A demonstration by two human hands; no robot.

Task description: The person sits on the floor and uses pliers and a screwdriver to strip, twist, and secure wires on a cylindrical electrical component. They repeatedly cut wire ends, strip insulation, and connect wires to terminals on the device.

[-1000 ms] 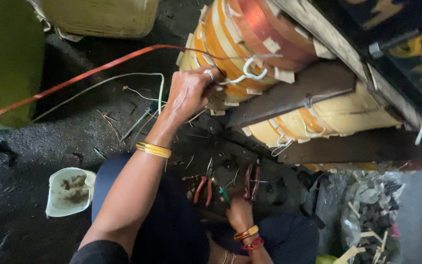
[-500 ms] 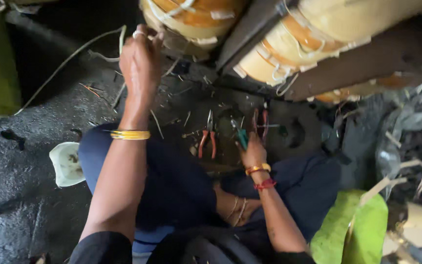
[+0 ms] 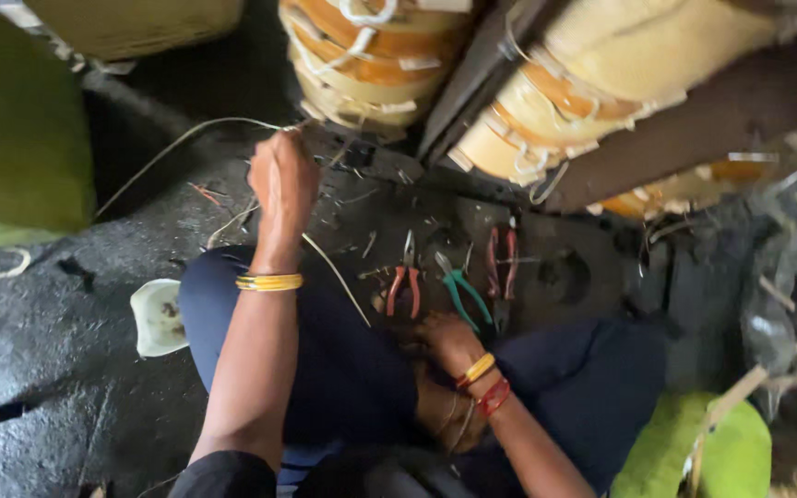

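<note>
White cord (image 3: 186, 140) in closed left hand (image 3: 280, 184)

One camera sits on my head and looks steeply down over my lap at the floor (image 3: 39, 369), close in. My raised left hand (image 3: 280, 180) is mid-frame, my right hand (image 3: 445, 339) lower by the pliers (image 3: 405, 286); the coils (image 3: 371, 55) cross the top edge.
</note>
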